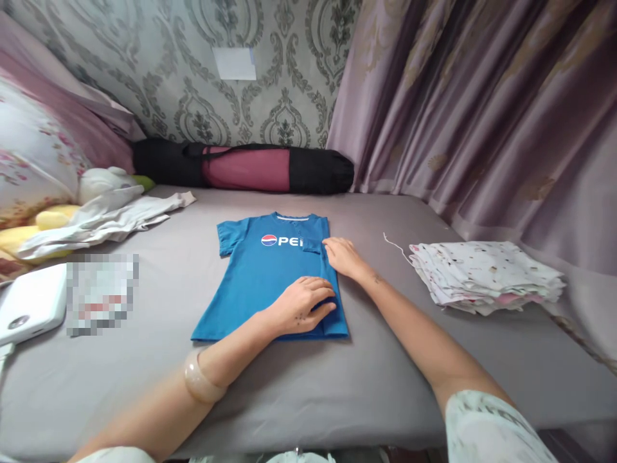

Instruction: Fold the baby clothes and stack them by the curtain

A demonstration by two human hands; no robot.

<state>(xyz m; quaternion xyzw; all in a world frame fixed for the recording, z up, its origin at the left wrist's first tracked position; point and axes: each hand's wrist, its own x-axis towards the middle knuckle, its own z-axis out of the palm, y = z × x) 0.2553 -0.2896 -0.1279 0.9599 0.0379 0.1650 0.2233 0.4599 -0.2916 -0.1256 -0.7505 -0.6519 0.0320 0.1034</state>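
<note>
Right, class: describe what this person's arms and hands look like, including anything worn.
The bare left hand and right wrist bear small dark markings. A rounded, glossy cream bangle circles the left forearm; the whitish fabric right sleeve has grey-green patterning.

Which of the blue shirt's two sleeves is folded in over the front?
The folded sleeve by the right hand: it lies over part of the printed lettering, whereas the other sleeve sticks out sideways.

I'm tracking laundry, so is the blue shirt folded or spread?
Partly folded: the shirt has one sleeve turned in over its lettering; the other sleeve sticks out.
</note>
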